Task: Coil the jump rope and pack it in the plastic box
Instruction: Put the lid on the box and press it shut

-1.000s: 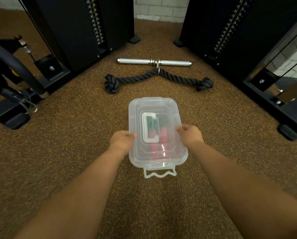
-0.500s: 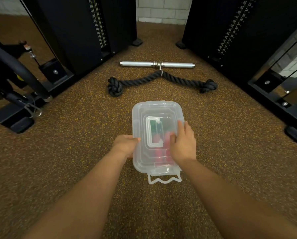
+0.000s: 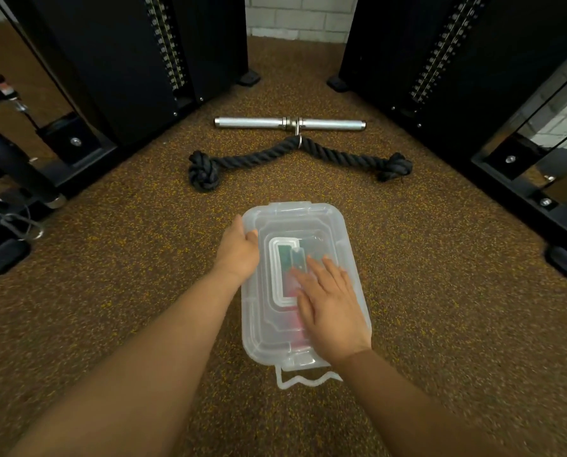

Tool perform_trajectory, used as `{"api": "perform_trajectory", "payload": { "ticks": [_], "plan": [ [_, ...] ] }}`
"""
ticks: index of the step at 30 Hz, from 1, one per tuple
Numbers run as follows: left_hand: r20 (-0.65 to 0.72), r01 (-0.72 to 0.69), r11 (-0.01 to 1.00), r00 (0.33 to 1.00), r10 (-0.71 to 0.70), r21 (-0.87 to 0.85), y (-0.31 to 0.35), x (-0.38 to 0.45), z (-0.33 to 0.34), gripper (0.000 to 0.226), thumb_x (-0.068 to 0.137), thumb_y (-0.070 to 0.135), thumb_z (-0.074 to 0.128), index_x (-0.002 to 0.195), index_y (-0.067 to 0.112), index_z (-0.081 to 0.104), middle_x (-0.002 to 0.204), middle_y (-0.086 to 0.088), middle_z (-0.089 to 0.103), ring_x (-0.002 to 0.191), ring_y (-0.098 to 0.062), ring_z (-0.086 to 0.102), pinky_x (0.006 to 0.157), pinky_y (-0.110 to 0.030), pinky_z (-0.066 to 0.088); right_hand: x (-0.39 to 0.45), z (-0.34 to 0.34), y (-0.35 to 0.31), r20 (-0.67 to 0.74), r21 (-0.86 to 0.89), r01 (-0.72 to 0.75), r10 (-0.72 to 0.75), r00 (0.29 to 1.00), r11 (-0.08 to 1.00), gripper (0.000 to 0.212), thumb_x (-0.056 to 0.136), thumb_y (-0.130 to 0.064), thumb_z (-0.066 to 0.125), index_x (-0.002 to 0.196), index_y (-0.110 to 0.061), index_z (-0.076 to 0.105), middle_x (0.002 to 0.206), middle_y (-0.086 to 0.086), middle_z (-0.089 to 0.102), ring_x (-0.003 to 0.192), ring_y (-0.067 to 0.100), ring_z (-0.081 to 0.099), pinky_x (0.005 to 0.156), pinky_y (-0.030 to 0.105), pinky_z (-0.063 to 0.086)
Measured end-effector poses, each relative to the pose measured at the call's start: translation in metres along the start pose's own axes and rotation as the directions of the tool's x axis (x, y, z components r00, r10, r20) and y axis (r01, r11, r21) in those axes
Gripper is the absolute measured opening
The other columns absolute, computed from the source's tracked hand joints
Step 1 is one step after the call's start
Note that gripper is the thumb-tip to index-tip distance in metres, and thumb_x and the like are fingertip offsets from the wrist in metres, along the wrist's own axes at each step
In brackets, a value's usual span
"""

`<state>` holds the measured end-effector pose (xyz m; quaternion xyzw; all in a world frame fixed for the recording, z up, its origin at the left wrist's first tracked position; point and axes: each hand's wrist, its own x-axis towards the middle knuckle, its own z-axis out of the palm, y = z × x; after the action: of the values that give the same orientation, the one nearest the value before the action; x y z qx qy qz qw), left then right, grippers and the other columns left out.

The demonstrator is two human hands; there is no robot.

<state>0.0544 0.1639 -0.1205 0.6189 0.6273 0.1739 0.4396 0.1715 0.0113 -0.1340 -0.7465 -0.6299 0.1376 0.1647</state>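
A clear plastic box (image 3: 348, 245) with its lid on sits on the brown speckled floor in front of me. Through the lid I make out the jump rope (image 3: 290, 262) as green and pink shapes inside. My right hand (image 3: 330, 308) lies flat on the lid with straight fingers, pressing down on its near right part. My left hand (image 3: 237, 250) holds the box's left rim, thumb on top of the lid's edge. A clear latch flap (image 3: 303, 379) sticks out at the near end of the box.
A black knotted cable rope (image 3: 295, 158) and a chrome bar handle (image 3: 288, 123) lie on the floor beyond the box. Black weight-stack towers (image 3: 127, 61) (image 3: 447, 57) stand left and right. Machine feet (image 3: 2, 255) sit at far left.
My right hand left the box's right side and came to rest flat on the lid. My left hand slid farther along the left rim.
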Motion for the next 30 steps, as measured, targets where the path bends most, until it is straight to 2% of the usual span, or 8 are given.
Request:
{"api": "perform_trajectory", "payload": {
  "ticks": [2, 6, 9, 16, 20, 23, 25, 30],
  "plan": [
    [-0.006, -0.048, 0.991, 0.999, 0.049, 0.123, 0.008, 0.018, 0.003, 0.049, 0.099, 0.028, 0.034, 0.145, 0.011, 0.028, 0.150, -0.014, 0.034, 0.137, -0.030, 0.034, 0.110, -0.038, 0.027, 0.000, 0.002, 0.001, -0.013, 0.004, 0.012, -0.012, 1.000, 1.000, 0.041, 0.098, -0.034, 0.032, 0.136, -0.032, 0.048, 0.153, -0.002, 0.036, 0.145, 0.024, 0.022, 0.120, 0.042, 0.009],
    [0.056, -0.095, 0.954, 0.995, 0.083, 0.285, 0.020, 0.045, 0.005, 0.047, 0.098, 0.040, 0.030, 0.126, 0.009, 0.051, 0.129, -0.018, 0.055, 0.115, -0.033, 0.052, 0.092, -0.038, 0.040, 0.001, 0.004, 0.001, -0.022, -0.023, -0.008, 0.008, 1.000, 1.000, 0.040, 0.096, -0.033, 0.035, 0.132, -0.034, 0.052, 0.148, 0.000, 0.043, 0.139, 0.024, 0.035, 0.119, 0.046, 0.015],
    [0.070, -0.062, 0.908, 0.997, 0.036, 0.414, 0.031, 0.053, 0.004, 0.060, 0.097, 0.050, 0.023, 0.118, 0.004, 0.056, 0.121, -0.023, 0.059, 0.111, -0.036, 0.054, 0.087, -0.039, 0.041, 0.001, 0.006, -0.001, -0.031, -0.028, -0.038, 0.037, 0.999, 0.999, 0.040, 0.096, -0.032, 0.035, 0.132, -0.036, 0.051, 0.148, 0.002, 0.045, 0.139, 0.025, 0.036, 0.118, 0.047, 0.016],
    [0.062, -0.022, 0.878, 0.998, -0.009, 0.479, 0.038, 0.069, 0.006, 0.069, 0.095, 0.053, 0.022, 0.115, -0.001, 0.059, 0.120, -0.025, 0.060, 0.109, -0.037, 0.055, 0.086, -0.039, 0.042, 0.000, 0.011, -0.004, -0.071, -0.050, -0.077, 0.073, 0.995, 0.996, 0.039, 0.095, -0.026, 0.041, 0.132, -0.034, 0.052, 0.144, 0.003, 0.049, 0.138, 0.027, 0.038, 0.115, 0.043, 0.011],
    [0.069, 0.013, 0.869, 0.996, -0.054, 0.495, 0.043, 0.076, 0.010, 0.070, 0.095, 0.055, 0.024, 0.125, -0.001, 0.054, 0.129, -0.025, 0.054, 0.116, -0.037, 0.052, 0.091, -0.039, 0.040, 0.000, 0.014, -0.007, -0.094, -0.042, -0.107, 0.103, 0.990, 0.993, 0.040, 0.094, -0.024, 0.044, 0.131, -0.035, 0.052, 0.142, 0.003, 0.051, 0.138, 0.026, 0.040, 0.115, 0.043, 0.012],
    [0.115, 0.093, 0.901, 0.981, -0.155, 0.424, 0.047, 0.083, 0.010, 0.078, 0.088, 0.064, 0.034, 0.136, 0.003, 0.044, 0.141, -0.021, 0.045, 0.125, -0.038, 0.046, 0.099, -0.043, 0.038, 0.000, 0.014, -0.007, -0.111, -0.039, -0.112, 0.107, 0.988, 0.993, 0.039, 0.094, -0.024, 0.046, 0.130, -0.034, 0.053, 0.142, 0.003, 0.052, 0.137, 0.026, 0.040, 0.115, 0.043, 0.012],
    [0.132, 0.175, 0.936, 0.966, -0.224, 0.304, 0.045, 0.086, 0.009, 0.083, 0.078, 0.070, 0.047, 0.134, 0.009, 0.048, 0.139, -0.018, 0.049, 0.120, -0.038, 0.050, 0.099, -0.046, 0.042, -0.001, 0.013, -0.006, -0.113, -0.037, -0.110, 0.106, 0.988, 0.993, 0.038, 0.094, -0.025, 0.045, 0.130, -0.034, 0.054, 0.142, 0.003, 0.052, 0.137, 0.026, 0.040, 0.115, 0.043, 0.012],
    [0.088, 0.043, 0.991, 0.996, -0.032, -0.124, 0.030, 0.077, 0.016, 0.063, 0.072, 0.053, 0.071, 0.125, 0.020, 0.059, 0.124, -0.002, 0.062, 0.108, -0.020, 0.059, 0.095, -0.035, 0.046, -0.001, 0.012, -0.005, -0.096, -0.017, -0.111, 0.108, 0.989, 0.994, 0.040, 0.095, -0.026, 0.041, 0.132, -0.036, 0.052, 0.143, 0.002, 0.051, 0.139, 0.025, 0.038, 0.116, 0.043, 0.012]
  ]
}}
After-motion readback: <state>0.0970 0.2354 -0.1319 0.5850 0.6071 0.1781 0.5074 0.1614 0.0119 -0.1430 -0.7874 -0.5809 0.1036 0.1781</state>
